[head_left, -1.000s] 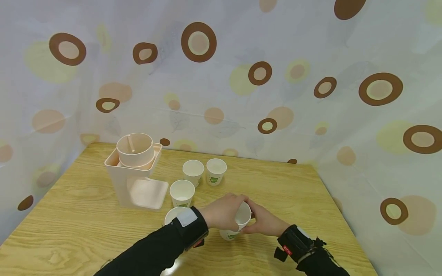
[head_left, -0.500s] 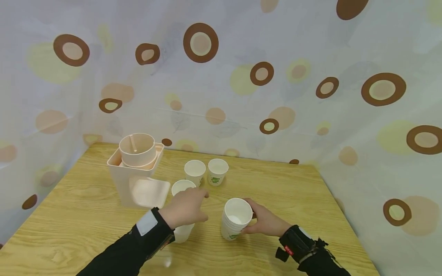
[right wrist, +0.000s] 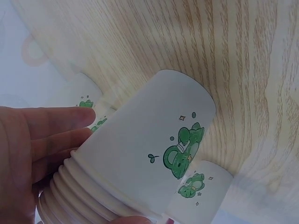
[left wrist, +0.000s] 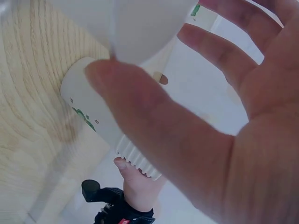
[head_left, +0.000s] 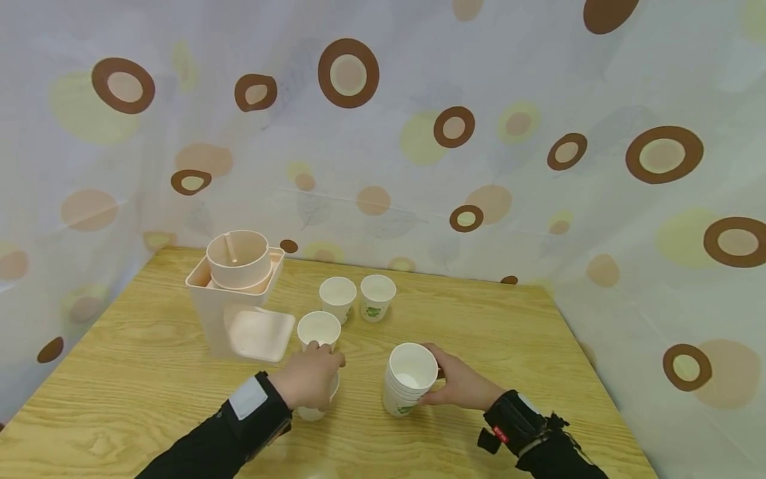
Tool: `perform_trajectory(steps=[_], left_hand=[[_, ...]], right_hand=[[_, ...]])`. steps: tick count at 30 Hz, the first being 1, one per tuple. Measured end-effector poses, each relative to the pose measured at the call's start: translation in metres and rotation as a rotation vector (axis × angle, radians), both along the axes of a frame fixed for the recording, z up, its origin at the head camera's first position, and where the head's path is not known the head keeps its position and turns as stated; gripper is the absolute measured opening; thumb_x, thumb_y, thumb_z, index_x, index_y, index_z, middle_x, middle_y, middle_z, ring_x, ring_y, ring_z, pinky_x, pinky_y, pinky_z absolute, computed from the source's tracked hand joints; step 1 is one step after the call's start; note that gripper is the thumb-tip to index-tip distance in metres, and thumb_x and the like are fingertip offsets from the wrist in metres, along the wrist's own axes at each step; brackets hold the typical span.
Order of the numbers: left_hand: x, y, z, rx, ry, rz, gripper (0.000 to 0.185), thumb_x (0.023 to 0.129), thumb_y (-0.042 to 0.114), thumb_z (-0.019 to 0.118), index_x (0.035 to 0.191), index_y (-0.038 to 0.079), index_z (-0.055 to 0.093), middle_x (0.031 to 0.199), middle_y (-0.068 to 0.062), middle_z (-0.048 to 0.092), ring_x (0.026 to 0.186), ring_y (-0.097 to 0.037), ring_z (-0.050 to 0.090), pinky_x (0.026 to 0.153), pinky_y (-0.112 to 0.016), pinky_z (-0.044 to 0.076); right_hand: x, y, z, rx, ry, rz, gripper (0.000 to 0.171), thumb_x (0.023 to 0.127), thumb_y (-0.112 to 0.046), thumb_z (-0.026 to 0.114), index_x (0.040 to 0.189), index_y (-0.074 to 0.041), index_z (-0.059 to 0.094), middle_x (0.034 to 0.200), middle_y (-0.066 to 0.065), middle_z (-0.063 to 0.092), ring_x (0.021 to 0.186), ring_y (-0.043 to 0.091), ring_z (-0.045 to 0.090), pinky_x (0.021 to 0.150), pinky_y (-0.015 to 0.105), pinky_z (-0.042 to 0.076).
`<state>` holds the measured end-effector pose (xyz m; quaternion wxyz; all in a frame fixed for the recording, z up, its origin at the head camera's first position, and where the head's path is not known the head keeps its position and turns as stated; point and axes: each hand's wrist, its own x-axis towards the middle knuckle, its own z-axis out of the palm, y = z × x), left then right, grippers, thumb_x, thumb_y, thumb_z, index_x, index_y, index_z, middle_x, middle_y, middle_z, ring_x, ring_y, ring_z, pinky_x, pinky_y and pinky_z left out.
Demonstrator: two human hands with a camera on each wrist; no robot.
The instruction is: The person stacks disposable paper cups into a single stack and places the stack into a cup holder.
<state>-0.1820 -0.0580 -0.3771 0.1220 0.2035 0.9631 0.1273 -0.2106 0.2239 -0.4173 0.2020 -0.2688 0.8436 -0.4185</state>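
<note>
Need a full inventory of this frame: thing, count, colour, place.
stack of cups: one nested stack, white with green print, front centre of table, held by right hand.
single cup: one, white, left of the stack, under the left hand.
loose cups: three, white, some with green print, standing mid-table near the dispenser.
dispenser: one, cream, back left of table, with a round tub on top and a flat tray at its base.
table: one, light wood grain.
backdrop cloth: pale with brown and yellow circles, behind and beside the table.
left hand: black sleeve, grips the single cup.
right hand: black sleeve and wrist strap, holds the stack's side.
</note>
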Motion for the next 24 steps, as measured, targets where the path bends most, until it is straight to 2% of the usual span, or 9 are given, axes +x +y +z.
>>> perform_trajectory(steps=[3, 9, 17, 21, 24], left_hand=[[-0.0007, 0.0008, -0.0004, -0.012, 0.012, 0.013, 0.054, 0.057, 0.011, 0.083, 0.106, 0.009, 0.062, 0.101, -0.011, 0.06, 0.095, -0.028, 0.05, 0.07, -0.047, 0.05], [-0.0004, 0.0027, -0.0007, -0.012, 0.044, 0.046, 0.047, 0.062, 0.024, 0.082, 0.1, 0.004, 0.062, 0.093, -0.013, 0.059, 0.091, -0.03, 0.052, 0.068, -0.047, 0.05], [0.0006, 0.0084, -0.0025, -0.065, 0.075, 0.089, 0.055, 0.064, 0.037, 0.079, 0.102, 0.002, 0.062, 0.091, -0.013, 0.061, 0.092, -0.031, 0.054, 0.073, -0.047, 0.048], [0.0013, 0.0071, -0.0007, -0.062, 0.078, 0.094, 0.063, 0.058, 0.045, 0.083, 0.099, 0.002, 0.062, 0.089, -0.012, 0.061, 0.09, -0.03, 0.054, 0.073, -0.046, 0.048], [0.0028, 0.0041, 0.002, -0.053, 0.06, 0.054, 0.069, 0.051, 0.042, 0.087, 0.103, 0.004, 0.062, 0.095, -0.011, 0.06, 0.092, -0.028, 0.054, 0.074, -0.045, 0.047]], right_hand=[[0.0, 0.0003, 0.0003, -0.003, 0.001, 0.003, 0.078, 0.075, -0.023, 0.077, 0.138, -0.006, 0.034, 0.133, 0.015, 0.049, 0.12, 0.034, 0.048, 0.091, 0.037, 0.046], [-0.0004, 0.0, -0.0002, -0.004, 0.004, 0.007, 0.077, 0.075, -0.023, 0.077, 0.138, -0.006, 0.035, 0.132, 0.015, 0.049, 0.119, 0.033, 0.049, 0.091, 0.034, 0.046], [-0.0007, -0.0003, 0.0007, -0.002, 0.02, 0.013, 0.077, 0.075, -0.023, 0.077, 0.137, -0.006, 0.035, 0.132, 0.015, 0.05, 0.118, 0.033, 0.05, 0.09, 0.032, 0.046], [-0.0004, -0.0005, 0.001, 0.001, 0.02, 0.013, 0.077, 0.075, -0.024, 0.077, 0.138, -0.006, 0.035, 0.132, 0.015, 0.049, 0.119, 0.033, 0.049, 0.091, 0.033, 0.046], [-0.0001, -0.0001, 0.0011, 0.002, 0.015, 0.011, 0.077, 0.075, -0.023, 0.077, 0.138, -0.006, 0.035, 0.132, 0.015, 0.049, 0.119, 0.033, 0.049, 0.091, 0.034, 0.046]])
